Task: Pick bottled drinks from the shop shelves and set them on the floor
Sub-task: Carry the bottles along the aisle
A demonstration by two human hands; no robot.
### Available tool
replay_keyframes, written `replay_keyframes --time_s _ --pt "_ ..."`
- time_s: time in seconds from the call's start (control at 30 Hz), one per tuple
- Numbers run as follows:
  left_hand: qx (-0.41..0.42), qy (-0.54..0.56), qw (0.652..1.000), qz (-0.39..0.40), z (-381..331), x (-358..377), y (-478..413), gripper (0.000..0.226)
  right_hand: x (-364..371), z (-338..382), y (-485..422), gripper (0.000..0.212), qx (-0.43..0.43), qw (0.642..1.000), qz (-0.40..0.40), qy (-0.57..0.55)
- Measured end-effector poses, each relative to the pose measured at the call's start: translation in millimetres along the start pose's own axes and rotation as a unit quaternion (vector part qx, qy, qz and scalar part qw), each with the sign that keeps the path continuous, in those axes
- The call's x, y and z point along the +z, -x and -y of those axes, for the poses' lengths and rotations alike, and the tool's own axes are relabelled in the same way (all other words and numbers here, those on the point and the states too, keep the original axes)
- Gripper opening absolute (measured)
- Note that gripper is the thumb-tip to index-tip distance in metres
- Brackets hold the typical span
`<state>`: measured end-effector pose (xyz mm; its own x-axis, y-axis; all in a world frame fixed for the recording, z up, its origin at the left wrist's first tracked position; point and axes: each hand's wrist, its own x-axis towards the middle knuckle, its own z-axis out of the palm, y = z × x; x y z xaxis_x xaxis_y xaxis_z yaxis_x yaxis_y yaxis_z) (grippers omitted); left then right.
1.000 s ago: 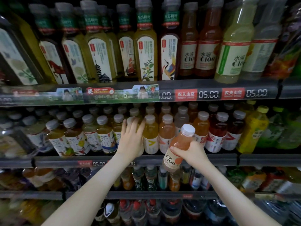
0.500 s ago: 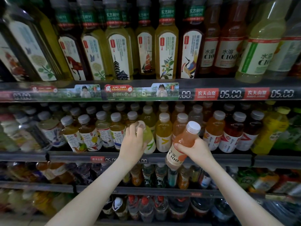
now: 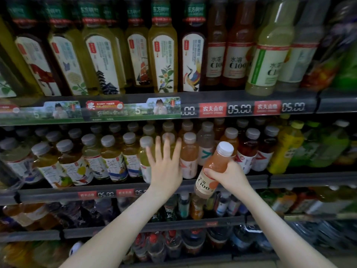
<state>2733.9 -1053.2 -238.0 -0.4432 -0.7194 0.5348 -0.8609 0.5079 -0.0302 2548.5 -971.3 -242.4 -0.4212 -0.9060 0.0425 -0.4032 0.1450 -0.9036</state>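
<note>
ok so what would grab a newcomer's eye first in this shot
The right hand gripping a tilted orange bottle with a white cap, centre right, in front of the middle shelf. Just left of it the left hand is spread open before that shelf's small bottles. Above, tall tea bottles with painted labels line the top shelf.

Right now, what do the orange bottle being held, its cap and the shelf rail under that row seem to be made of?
Orange bottle: likely clear plastic with a glossy finish; the drink shows through.
Cap: white and matte, probably plastic.
Shelf rail: dark grey with a dull sheen; it could be metal or plastic, I cannot tell.
</note>
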Motion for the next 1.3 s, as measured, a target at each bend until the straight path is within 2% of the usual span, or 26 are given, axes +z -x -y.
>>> replay_keyframes --time_s 0.1,0.17,0.37,0.53,0.63,0.73,0.8,1.07,1.23,1.3 --pt "0.115 0.04 0.992 -0.035 -40 2 -11 0.079 -20 -10 2 0.037 0.011 1.0 -0.021 0.005" --pt "0.14 0.05 0.989 -0.015 -61 5 -22 0.077 -33 -17 4 0.035 0.02 0.999 -0.032 0.024" --pt "0.156 0.109 0.975 0.116 -110 20 -72 0.076 -73 -27 12 0.033 0.025 0.998 -0.055 0.032" --pt "0.071 0.258 0.944 0.191 -130 29 -102 0.073 -100 -41 16 0.037 0.022 0.998 -0.063 0.001" --pt "0.049 0.227 0.961 0.15 -139 25 -104 0.063 -110 -47 21 0.034 0.022 0.998 -0.064 -0.002" --pt "0.107 0.168 0.977 0.071 -151 16 -84 0.051 -116 -49 22 0.035 0.023 0.998 -0.062 0.009" --pt "0.137 0.177 0.974 0.041 -154 14 -59 0.046 -120 -51 21 0.037 0.023 0.997 -0.071 0.006" --pt "0.043 0.27 0.961 0.038 -123 10 -3 0.039 -127 -54 7 0.029 0.008 0.995 -0.098 -0.013" --pt "-0.018 0.267 0.962 0.05 -110 4 -17 0.043 -112 -45 -11 0.027 -0.008 0.994 -0.102 -0.029" --pt "-0.021 0.23 0.971 0.066 -109 3 -35 0.045 -105 -41 -16 0.027 -0.017 0.995 -0.094 -0.028"
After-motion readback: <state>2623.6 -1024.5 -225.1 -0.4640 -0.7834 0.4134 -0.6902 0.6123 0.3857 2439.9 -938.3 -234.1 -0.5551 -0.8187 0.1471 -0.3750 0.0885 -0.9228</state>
